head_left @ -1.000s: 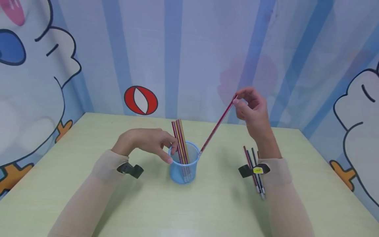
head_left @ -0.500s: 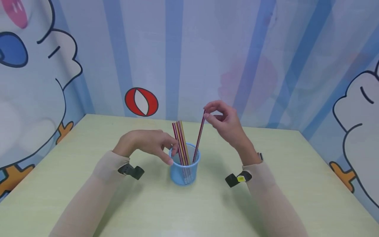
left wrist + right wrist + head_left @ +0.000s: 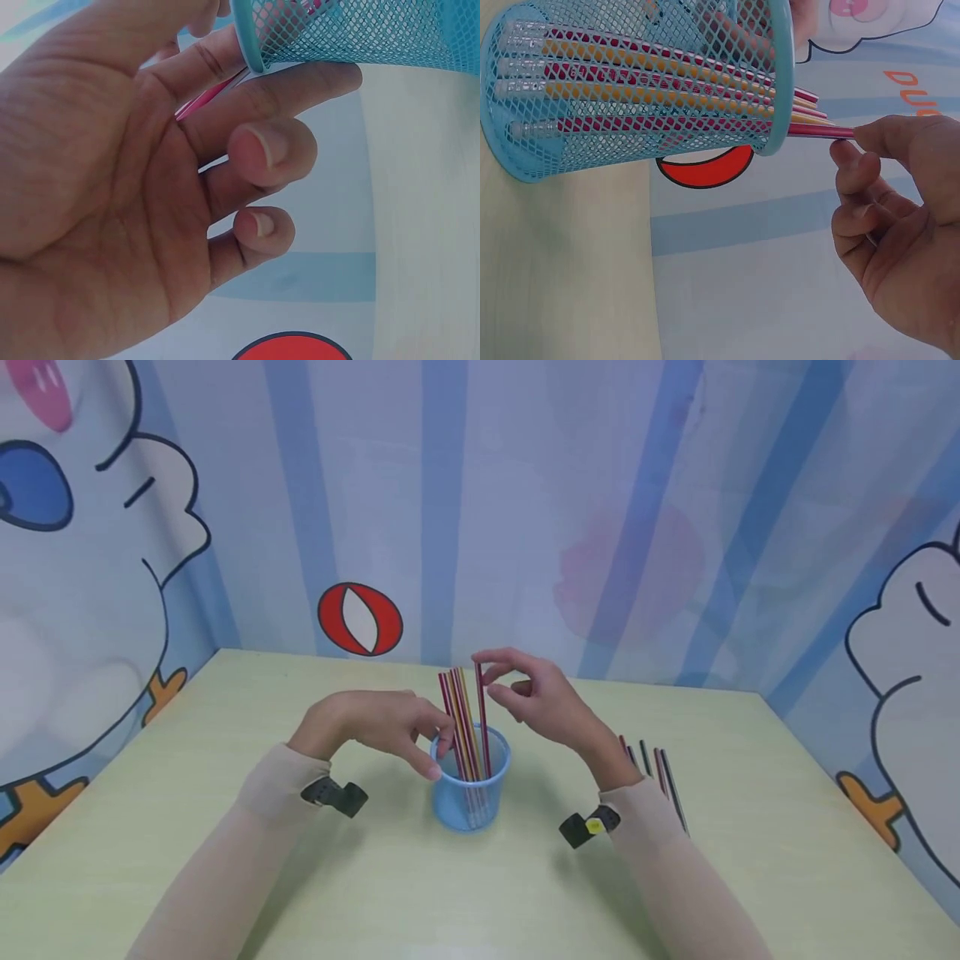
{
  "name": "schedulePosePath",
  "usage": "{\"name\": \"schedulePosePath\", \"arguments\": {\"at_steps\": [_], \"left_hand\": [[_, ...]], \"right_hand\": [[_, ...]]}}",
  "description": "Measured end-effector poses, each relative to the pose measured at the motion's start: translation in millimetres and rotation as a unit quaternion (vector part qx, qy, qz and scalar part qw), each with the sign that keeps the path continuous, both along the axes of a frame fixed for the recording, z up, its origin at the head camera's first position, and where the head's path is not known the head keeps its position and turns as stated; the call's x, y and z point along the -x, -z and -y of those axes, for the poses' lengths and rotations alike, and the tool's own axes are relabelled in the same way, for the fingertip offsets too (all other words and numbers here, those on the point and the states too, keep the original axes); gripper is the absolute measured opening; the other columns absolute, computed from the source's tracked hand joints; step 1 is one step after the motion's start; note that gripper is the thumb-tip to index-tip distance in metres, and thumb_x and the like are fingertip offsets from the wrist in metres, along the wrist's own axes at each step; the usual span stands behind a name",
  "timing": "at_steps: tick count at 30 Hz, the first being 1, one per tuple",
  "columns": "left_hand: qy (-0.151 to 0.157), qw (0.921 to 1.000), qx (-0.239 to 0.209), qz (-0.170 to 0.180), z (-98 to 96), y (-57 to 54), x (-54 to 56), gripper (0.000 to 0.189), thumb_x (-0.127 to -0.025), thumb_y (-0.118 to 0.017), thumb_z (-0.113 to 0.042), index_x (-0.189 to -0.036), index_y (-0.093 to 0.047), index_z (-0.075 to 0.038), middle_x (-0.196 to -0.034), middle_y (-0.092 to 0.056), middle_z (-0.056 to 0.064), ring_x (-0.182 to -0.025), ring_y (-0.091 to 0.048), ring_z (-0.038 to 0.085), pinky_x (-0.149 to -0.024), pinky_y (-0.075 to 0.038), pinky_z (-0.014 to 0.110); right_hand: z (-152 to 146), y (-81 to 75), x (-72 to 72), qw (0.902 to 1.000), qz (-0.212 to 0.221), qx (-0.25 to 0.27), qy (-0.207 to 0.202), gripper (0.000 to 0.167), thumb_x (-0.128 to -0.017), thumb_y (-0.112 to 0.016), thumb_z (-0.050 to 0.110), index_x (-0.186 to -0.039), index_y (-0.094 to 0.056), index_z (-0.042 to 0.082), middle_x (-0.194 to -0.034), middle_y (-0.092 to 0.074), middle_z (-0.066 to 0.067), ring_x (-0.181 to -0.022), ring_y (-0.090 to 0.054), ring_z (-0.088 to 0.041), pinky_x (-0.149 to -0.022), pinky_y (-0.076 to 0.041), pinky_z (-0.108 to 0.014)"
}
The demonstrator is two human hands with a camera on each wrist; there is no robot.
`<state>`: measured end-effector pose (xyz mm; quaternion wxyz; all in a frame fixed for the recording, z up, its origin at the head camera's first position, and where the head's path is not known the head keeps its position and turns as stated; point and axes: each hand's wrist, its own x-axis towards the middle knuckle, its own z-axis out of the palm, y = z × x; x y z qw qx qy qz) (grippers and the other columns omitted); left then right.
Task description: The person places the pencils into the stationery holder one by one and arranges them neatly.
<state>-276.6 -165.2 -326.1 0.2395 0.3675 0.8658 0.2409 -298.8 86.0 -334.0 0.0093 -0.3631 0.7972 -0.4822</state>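
A light blue mesh pencil cup [image 3: 465, 802] stands upright on the table with several red and yellow pencils [image 3: 459, 727] leaning inside it. My left hand [image 3: 378, 722] holds the cup at its left rim. In the left wrist view one finger [image 3: 330, 77] lies along the outside of the mesh and another shows through it. My right hand [image 3: 540, 697] is above the cup's right side, its thumb and fingertips at the upper end of a red pencil [image 3: 817, 131]. That pencil stands nearly upright in the cup, its white eraser end down, close to the bottom.
Several dark and red pencils [image 3: 663, 768] lie on the pale table [image 3: 465, 902] at the right, partly hidden by my right forearm. A striped cartoon backdrop [image 3: 517, 510] rises behind the table's back edge. Black straps with small blocks [image 3: 337, 795] are on both wrists.
My right hand has moved left and down, bringing the red pencil from a slant outside the cup's right rim to nearly upright inside it. My left hand has stayed at the cup.
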Motion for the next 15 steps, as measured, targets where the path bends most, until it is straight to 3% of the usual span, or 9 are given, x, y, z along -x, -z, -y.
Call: {"name": "schedulePosePath", "arguments": {"at_steps": [7,11,15], "left_hand": [[-0.007,0.9999,0.006,0.006,-0.9,0.6,-0.9,0.025,-0.088,-0.079,-0.032,-0.096,-0.06,-0.017,-0.107,-0.066,-0.007,-0.108,-0.061,0.015,-0.086,-0.048,0.036],[-0.004,0.9999,0.015,-0.002,-0.7,0.3,-0.9,0.025,-0.088,-0.078,-0.033,-0.096,-0.06,-0.018,-0.102,-0.065,-0.006,-0.101,-0.059,0.015,-0.081,-0.047,0.035],[-0.003,0.9996,0.024,-0.012,-0.3,-0.9,-1.8,0.025,-0.087,-0.078,-0.035,-0.095,-0.06,-0.019,-0.096,-0.063,-0.008,-0.095,-0.057,0.016,-0.076,-0.045,0.034]], "right_hand": [[-6,-1.8,0.7,0.999,-0.006,-0.04,-0.019,0.046,-0.102,-0.055,0.009,-0.144,-0.052,0.026,-0.122,-0.064,-0.007,-0.048,-0.04,-0.019,-0.051,-0.04,-0.029],[-19,-7.6,6.7,0.9982,-0.031,-0.051,0.006,0.044,-0.102,-0.055,0.009,-0.141,-0.055,0.028,-0.119,-0.065,-0.004,-0.05,-0.039,-0.019,-0.052,-0.04,-0.03],[-45,-14.8,15.0,0.9962,-0.03,-0.065,0.049,0.036,-0.103,-0.055,0.011,-0.135,-0.061,0.025,-0.117,-0.066,-0.003,-0.06,-0.047,-0.021,-0.058,-0.042,-0.032]]}}
